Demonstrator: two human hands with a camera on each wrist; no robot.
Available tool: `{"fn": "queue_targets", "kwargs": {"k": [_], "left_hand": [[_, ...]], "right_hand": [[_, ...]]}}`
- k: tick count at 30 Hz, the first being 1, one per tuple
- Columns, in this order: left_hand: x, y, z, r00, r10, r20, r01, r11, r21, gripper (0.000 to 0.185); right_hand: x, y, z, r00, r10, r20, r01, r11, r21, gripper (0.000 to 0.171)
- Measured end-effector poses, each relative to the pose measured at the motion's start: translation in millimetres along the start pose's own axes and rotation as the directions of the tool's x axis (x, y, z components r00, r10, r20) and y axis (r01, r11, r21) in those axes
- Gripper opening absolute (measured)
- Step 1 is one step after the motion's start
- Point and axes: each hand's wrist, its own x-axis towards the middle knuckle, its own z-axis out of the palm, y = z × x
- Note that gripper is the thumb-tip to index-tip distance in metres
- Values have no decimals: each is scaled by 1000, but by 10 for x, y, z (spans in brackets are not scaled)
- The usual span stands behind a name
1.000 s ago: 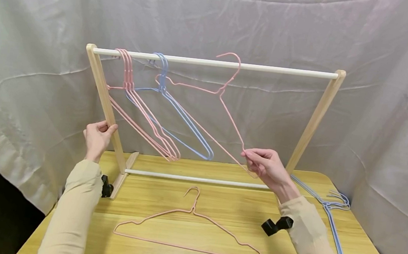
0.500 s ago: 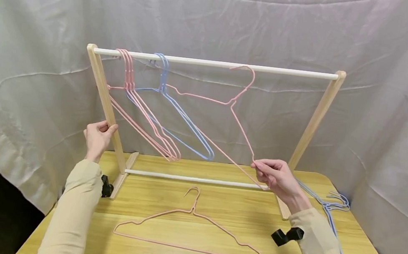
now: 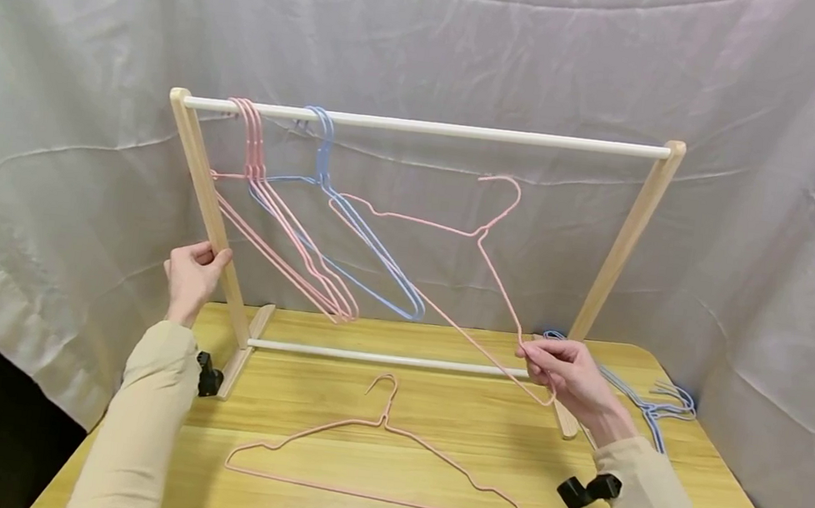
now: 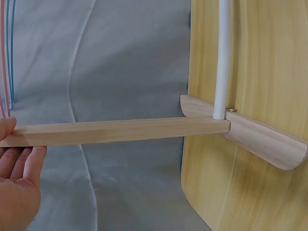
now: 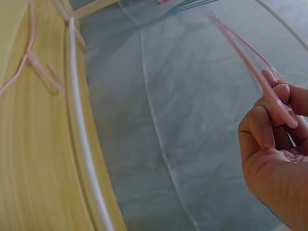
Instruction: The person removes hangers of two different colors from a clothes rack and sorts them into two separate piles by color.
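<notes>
The right hand is pinching a thin pink wire hanger by its corner, hook dangling below the rail. The left hand is gripping the rack's wooden leg; only the left wrist view is showing the leg's foot.

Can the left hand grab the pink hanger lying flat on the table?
Probably yes. The left hand grips the rack's wooden post, so it must let go first. The flat pink hanger lies in the open, with nothing over it.

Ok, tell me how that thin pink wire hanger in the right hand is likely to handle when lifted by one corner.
The thin pink wire hanger probably weighs little: the right hand carries it by a fingertip pinch at one corner. It seems fairly stiff, keeping its triangle shape while tilted. Held off-centre, it will likely swing, and its open hook may snag the blue wire hangers nearby.
</notes>
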Motion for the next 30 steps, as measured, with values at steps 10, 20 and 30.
{"fn": "queue_targets", "kwargs": {"k": [10,20,30], "left_hand": [[-18,21,-26,1000,7,-23,-8,1000,-27,33],[-13,31,-47,1000,9,-18,-9,999,-36,33],[-8,31,-58,1000,1,-2,-1,999,-36,34]], "right_hand": [[-193,133,-48,998,51,-46,-54,997,-62,36],[-408,352,-149,978,189,-88,-206,940,-273,27],[-544,669,-151,963,257,82,-225,933,-281,22]]}}
